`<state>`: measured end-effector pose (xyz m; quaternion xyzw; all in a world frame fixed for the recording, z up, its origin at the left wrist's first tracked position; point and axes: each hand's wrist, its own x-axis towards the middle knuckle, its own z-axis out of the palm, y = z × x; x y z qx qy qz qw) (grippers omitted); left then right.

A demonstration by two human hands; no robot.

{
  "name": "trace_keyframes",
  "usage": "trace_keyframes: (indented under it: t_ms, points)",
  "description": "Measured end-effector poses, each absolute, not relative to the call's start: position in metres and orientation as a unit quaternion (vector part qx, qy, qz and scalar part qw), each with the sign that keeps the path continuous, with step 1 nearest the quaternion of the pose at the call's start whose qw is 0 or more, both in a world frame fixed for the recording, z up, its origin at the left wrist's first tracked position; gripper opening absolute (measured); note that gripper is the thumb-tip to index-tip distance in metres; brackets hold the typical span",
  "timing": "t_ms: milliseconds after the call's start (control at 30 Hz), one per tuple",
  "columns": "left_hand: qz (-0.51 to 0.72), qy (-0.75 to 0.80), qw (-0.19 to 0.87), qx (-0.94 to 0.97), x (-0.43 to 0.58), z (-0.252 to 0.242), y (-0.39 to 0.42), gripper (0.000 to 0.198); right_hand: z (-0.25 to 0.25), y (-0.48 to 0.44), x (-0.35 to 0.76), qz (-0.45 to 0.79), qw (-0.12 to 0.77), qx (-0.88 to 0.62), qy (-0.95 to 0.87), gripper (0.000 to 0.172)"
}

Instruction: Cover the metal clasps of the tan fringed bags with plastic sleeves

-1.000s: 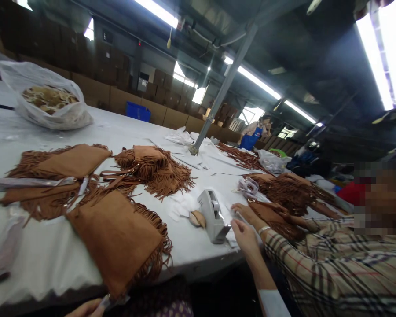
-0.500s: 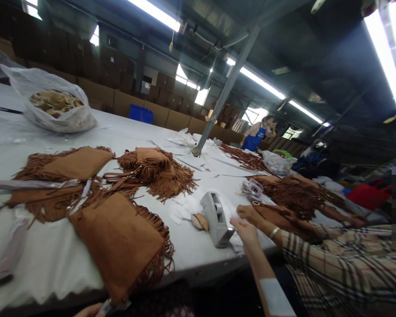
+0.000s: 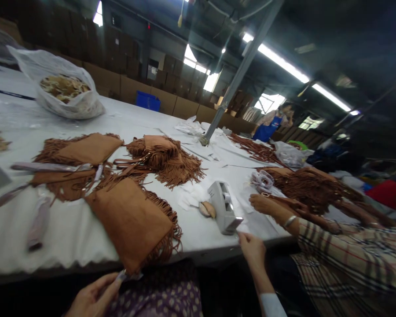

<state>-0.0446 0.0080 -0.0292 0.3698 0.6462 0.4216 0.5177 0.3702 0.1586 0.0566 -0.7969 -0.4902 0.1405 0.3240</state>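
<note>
Some straps [image 3: 38,222] look wrapped, but this bag [image 3: 132,222] seems unfinished: my left hand [image 3: 97,294] pinches its plastic [image 3: 122,275], my right hand [image 3: 252,251] is pinched, maybe on tape.

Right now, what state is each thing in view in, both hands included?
Nearest pouch: lying flat, one corner at the edge of the table.
Left hand: closed on a pale end piece at that corner.
Right hand: fingertips together near the tape dispenser; cannot tell whether they hold tape.
Tape dispenser: upright on the table.
Plastic bag: open, holding tan pieces.
Ceiling lights: lit.
</note>
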Motion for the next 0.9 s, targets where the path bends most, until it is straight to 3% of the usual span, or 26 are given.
trace_keyframes:
  t_ms: [100, 200, 467, 700, 900]
  points:
    - [0.412, 0.654, 0.502, 0.389, -0.044, -0.016, 0.007, 0.048, 0.040, 0.140, 0.365, 0.139, 0.266, -0.824, -0.482, 0.036]
    - [0.422, 0.665, 0.469, 0.400, -0.042, -0.012, 0.011, 0.041, 0.018, 0.119, 0.330, 0.224, 0.238, -0.798, -0.506, 0.042]
    - [0.447, 0.666, 0.396, 0.448, -0.040, -0.005, 0.009, 0.027, 0.036, 0.059, 0.147, 0.458, 0.238, -0.513, -0.685, 0.036]
    - [0.424, 0.670, 0.272, 0.545, -0.041, -0.019, 0.007, 0.023, 0.030, 0.060, 0.088, 0.453, 0.225, -0.480, -0.716, 0.036]
    - [0.392, 0.653, 0.255, 0.596, -0.043, -0.028, 0.004, 0.025, 0.021, 0.060, 0.077, 0.383, 0.209, -0.526, -0.730, 0.034]
